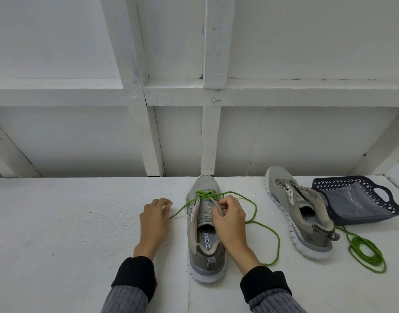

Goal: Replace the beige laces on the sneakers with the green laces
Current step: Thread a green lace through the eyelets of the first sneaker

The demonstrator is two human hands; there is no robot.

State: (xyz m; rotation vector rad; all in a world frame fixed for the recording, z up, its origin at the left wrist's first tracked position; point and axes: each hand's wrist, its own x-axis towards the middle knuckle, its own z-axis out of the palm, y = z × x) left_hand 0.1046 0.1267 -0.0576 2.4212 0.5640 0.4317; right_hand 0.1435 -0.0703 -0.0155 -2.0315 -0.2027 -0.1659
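The near sneaker stands upright on the table, heel toward the person, so its eyelets face up for threading; a green lace already crosses its far rows. The right hand pinches the right eyelet flap, likely to steady it, while the left hand pinches the lace's left end, drawing it out leftward. The second sneaker lies tilted to the right, unlaced, beside a basket, with a spare lace coiled near it.

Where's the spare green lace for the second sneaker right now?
In the head view, the coiled green lace lies on the white surface at far right, just beyond the heel of the unlaced sneaker and in front of the tipped navy basket.
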